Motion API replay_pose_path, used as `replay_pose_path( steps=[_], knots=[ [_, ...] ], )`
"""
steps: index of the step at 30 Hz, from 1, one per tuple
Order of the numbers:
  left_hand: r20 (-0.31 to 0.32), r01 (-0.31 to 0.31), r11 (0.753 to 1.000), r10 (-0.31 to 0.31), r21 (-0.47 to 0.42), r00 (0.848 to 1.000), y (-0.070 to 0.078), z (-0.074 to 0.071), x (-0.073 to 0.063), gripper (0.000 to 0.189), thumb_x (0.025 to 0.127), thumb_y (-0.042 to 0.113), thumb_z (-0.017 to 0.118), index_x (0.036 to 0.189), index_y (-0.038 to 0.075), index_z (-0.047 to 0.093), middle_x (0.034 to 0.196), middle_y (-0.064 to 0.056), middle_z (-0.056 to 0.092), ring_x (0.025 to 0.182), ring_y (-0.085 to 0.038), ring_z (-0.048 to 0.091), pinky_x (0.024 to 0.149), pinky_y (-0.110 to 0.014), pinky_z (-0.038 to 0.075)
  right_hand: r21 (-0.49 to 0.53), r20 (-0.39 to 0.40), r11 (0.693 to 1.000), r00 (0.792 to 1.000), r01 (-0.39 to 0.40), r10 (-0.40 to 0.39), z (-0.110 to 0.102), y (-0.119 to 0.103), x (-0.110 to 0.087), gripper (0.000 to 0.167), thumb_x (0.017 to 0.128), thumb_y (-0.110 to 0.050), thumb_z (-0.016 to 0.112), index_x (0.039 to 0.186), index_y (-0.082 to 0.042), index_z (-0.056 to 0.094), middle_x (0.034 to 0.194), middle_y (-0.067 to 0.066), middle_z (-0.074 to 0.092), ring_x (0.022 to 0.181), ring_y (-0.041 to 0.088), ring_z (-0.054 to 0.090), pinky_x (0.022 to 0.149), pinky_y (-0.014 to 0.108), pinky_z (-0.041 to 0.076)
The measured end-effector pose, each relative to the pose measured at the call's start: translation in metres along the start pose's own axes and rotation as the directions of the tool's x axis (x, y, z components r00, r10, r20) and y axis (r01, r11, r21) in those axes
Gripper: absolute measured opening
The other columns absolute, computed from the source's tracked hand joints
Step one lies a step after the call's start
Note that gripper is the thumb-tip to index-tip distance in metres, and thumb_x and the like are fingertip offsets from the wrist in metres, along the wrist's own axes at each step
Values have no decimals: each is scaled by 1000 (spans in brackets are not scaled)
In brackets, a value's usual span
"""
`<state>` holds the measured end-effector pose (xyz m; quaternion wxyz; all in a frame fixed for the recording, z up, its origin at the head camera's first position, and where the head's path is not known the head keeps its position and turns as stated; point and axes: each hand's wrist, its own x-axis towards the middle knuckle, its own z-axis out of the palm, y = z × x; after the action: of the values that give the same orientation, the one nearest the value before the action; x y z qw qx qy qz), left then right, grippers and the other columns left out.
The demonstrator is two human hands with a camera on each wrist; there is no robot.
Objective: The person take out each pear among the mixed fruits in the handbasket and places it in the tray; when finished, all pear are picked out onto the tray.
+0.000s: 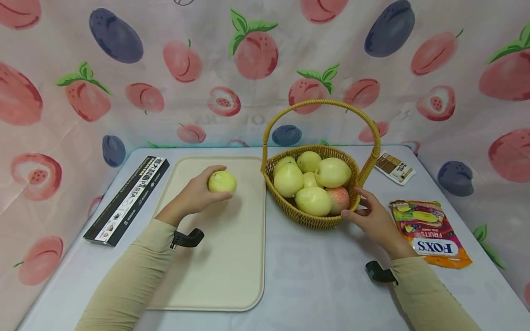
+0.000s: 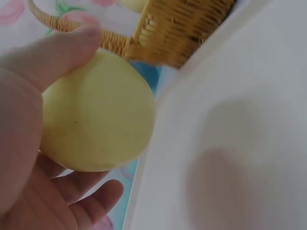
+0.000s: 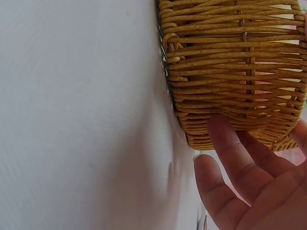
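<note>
My left hand (image 1: 201, 191) holds a round yellow-green pear (image 1: 222, 182) between thumb and fingers, above a cream tray (image 1: 219, 262). The left wrist view shows this pear (image 2: 100, 112) close up, and its shadow falls on the tray surface. A woven basket (image 1: 310, 222) with a tall arched handle stands right of the tray. Several pale green pears (image 1: 288, 180) and a reddish peach (image 1: 338, 200) lie inside it. My right hand (image 1: 374, 223) grips the basket's near right rim, thumb at the edge. In the right wrist view its fingers (image 3: 242, 167) lie against the outer wicker wall.
On the left lies a long black pasta box (image 1: 128, 200). A colourful candy bag (image 1: 428, 232) is at the right, with a small brown-and-white packet (image 1: 394, 168) behind it. A fruit-print cloth (image 1: 215, 55) hangs behind the white table (image 1: 314, 280).
</note>
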<state>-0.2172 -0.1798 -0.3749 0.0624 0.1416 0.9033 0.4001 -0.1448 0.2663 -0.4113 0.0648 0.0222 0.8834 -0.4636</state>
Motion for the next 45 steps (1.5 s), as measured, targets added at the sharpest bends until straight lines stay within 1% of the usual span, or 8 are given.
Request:
replay_pose_path(
  steps=[6, 11, 16, 23, 30, 33, 39, 45],
  knots=[
    [2, 19, 999, -19, 48, 1000, -11, -13, 3, 81, 84, 36, 81, 151, 17, 40, 142, -17, 51, 113, -35, 54, 96, -54, 44, 4, 5, 1000, 1000, 12, -12, -1, 2, 0, 93, 93, -44, 71, 160, -8, 18, 150, 32, 36, 118, 40, 54, 85, 41, 51],
    [-6, 42, 996, -42, 78, 999, -19, -22, 6, 81, 85, 36, 80, 152, 15, 39, 141, -20, 50, 115, -37, 53, 97, -56, 43, 10, 11, 1000, 1000, 17, -17, -1, 3, 0, 92, 93, -44, 70, 160, -9, 18, 151, 32, 35, 118, 39, 54, 86, 41, 50],
    [-13, 80, 991, -79, 103, 997, -28, -29, 9, 82, 85, 38, 79, 152, 15, 38, 140, -21, 50, 114, -38, 52, 97, -56, 41, 11, 12, 1000, 1000, 14, -14, -2, 3, 0, 92, 94, -45, 70, 160, -9, 18, 151, 32, 35, 119, 40, 53, 86, 42, 50],
    [-16, 90, 989, -89, 114, 996, -42, -37, 15, 83, 86, 37, 78, 152, 10, 37, 144, -23, 46, 116, -40, 50, 99, -57, 39, 15, 6, 1000, 1000, 11, -12, -3, 3, 1, 92, 93, -45, 70, 160, -10, 19, 151, 32, 35, 118, 39, 53, 84, 40, 50],
    [-5, 116, 983, -116, 145, 993, -56, -46, 21, 82, 88, 38, 77, 152, 8, 36, 144, -25, 44, 115, -41, 49, 98, -57, 39, 14, 9, 1000, 1000, -1, 1, -2, 3, 2, 94, 92, -47, 72, 160, -9, 20, 151, 31, 36, 118, 39, 54, 83, 38, 50],
    [-4, 133, 981, -134, 140, 991, -62, -49, 25, 82, 88, 38, 76, 153, 8, 35, 145, -26, 42, 116, -42, 48, 98, -57, 39, 14, 13, 1000, 1000, -7, 7, -3, 3, 1, 94, 91, -48, 71, 160, -10, 20, 151, 31, 35, 118, 39, 54, 83, 39, 50],
    [-11, 198, 972, -198, 129, 980, -70, -58, 29, 86, 89, 41, 74, 156, 9, 30, 147, -27, 39, 121, -44, 45, 102, -61, 35, 20, 22, 1000, 1000, -14, 14, -3, 1, 1, 94, 92, -48, 71, 160, -10, 19, 151, 31, 34, 119, 40, 53, 86, 43, 51],
    [-22, 233, 970, -232, 75, 972, -77, -61, 30, 90, 90, 38, 74, 158, 7, 24, 152, -28, 34, 128, -45, 40, 106, -61, 31, 24, 27, 1000, 999, -19, 19, -3, 1, 1, 94, 91, -49, 71, 160, -11, 19, 151, 31, 34, 120, 40, 53, 87, 43, 51]
  ],
)
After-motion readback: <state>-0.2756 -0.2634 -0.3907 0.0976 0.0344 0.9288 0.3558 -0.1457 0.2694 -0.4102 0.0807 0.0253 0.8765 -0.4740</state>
